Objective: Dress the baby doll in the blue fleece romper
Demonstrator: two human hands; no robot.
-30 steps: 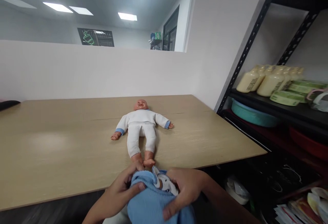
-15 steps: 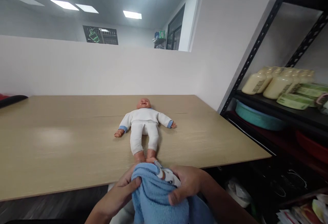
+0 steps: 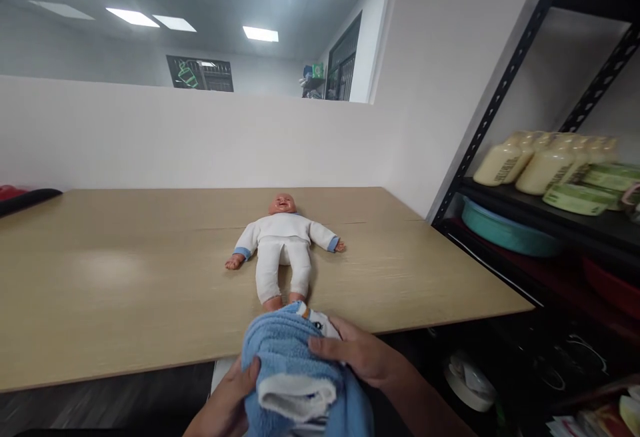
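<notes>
Both of my hands grip a blue terry garment (image 3: 287,340) at the table's front edge. It is bunched up, with a white-trimmed opening facing me and a white patch with a dark eye-like spot at its upper right. My left hand (image 3: 227,394) pinches its left side, thumb on top. On the right side, my right hand (image 3: 357,350) has its thumb over the fabric and the other fingers behind. Just beyond lies a baby doll (image 3: 283,250) on its back, in a white top and trousers with blue cuffs. The garment covers its feet from view.
The wooden table (image 3: 125,317) reaches to a white wall with a window (image 3: 200,24). On the right, a black shelf rack (image 3: 500,84) carries cream bottles (image 3: 545,164), green round tubs (image 3: 580,198) and a teal basin (image 3: 505,230). A red item (image 3: 11,192) sits at the far left.
The garment has been turned and raised slightly, so its white-trimmed opening now shows in front. My right thumb has moved up and left on the fabric. The doll lies as before.
</notes>
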